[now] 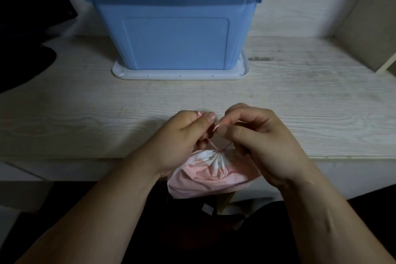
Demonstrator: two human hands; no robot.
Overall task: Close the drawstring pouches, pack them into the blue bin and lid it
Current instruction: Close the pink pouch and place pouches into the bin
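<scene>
A pink and white drawstring pouch hangs at the table's front edge, its mouth gathered tight. My left hand pinches one pink cord just above the pouch. My right hand pinches the other cord, its fingers curled close to the left thumb. Both cords run down to the puckered mouth between the hands. The blue bin stands open at the back of the table on its white lid, well beyond the hands.
The whitewashed wooden table stretches between the bin and my hands. A dark monitor and its black base sit at the far left. A beige panel leans at the far right. A wall rises behind the bin.
</scene>
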